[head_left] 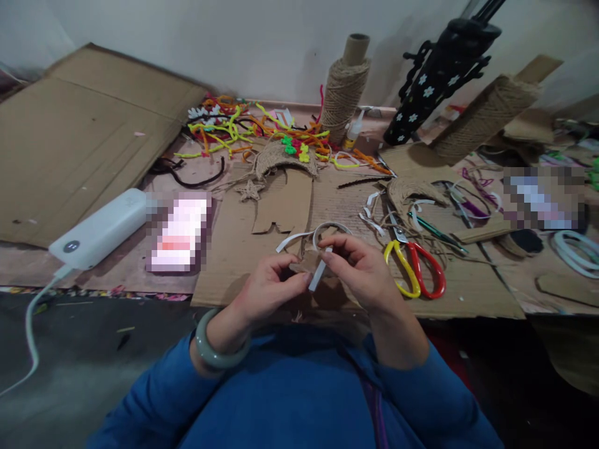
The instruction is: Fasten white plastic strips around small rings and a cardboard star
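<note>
White strip [319, 275], curled: held above cardboard [219, 274] on the worktop [116, 275], between the hands; clamped in the grip of the right hand [362, 271], the nearer; short end slanted down toward the left hand [266, 287], its thumb and forefinger parted, contact unclear

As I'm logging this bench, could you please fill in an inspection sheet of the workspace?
Surface: pink tabletop, partly covered by flat brown corrugated cardboard.
Job's things: curled thin white strip, pinched by the right hand; beside it, red-and-yellow-handled metal scissors.
Clutter: tangled multicoloured fuzzy stems, twine-wrapped brown crescent.
Hands: both bare; left hand near the strip, contact unclear.
Cables: white cable from rounded white oblong device, over the table edge.
Surroundings: pale plain wall, grey floor.
</note>
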The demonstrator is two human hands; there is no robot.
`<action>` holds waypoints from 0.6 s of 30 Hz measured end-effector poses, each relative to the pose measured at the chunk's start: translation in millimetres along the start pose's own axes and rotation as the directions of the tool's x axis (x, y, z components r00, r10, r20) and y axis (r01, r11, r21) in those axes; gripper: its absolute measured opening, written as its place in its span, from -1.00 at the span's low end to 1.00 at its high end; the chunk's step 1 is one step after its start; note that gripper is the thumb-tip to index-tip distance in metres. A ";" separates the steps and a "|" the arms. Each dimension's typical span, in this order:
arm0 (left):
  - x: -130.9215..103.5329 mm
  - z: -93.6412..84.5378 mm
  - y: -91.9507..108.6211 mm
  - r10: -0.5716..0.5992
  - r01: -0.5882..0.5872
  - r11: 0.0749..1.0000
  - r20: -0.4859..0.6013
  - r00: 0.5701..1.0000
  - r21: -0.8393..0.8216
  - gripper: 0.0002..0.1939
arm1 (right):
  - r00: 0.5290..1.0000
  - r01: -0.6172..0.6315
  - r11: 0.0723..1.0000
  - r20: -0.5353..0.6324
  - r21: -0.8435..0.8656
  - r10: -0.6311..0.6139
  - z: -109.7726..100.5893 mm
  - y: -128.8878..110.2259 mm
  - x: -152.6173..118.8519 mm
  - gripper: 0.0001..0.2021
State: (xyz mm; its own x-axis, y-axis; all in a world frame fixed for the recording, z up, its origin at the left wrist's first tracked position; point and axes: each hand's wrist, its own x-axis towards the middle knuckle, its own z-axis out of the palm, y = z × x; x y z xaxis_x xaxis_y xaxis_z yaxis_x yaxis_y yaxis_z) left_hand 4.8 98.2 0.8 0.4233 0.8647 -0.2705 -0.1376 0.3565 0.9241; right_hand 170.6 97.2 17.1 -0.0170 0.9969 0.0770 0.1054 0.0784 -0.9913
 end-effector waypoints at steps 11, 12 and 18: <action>1.3 -2.6 -12.2 0.239 -0.240 0.971 -0.107 0.965 0.004 -0.80 | 0.972 -0.129 0.941 -0.148 0.312 0.182 21.5 11.7 -3.5 -0.71; 1.9 -3.1 -13.2 0.240 -0.240 0.971 -0.105 0.965 0.012 -0.80 | 0.972 -0.131 0.941 -0.149 0.311 0.184 22.0 11.9 -4.1 -0.70; 4.2 -4.7 -13.5 0.218 -0.219 0.976 -0.148 0.965 0.006 -0.84 | 0.977 -0.106 0.960 -0.153 0.260 0.150 25.6 20.0 -6.0 -0.72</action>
State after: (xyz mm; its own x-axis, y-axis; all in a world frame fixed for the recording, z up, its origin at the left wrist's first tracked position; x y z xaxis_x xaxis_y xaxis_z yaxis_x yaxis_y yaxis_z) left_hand 4.3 98.7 -14.1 0.2460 0.9641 -0.0996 -0.2222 0.1561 0.9624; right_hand 147.3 92.5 -5.9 0.1513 0.9869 -0.0569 -0.1551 -0.0332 -0.9873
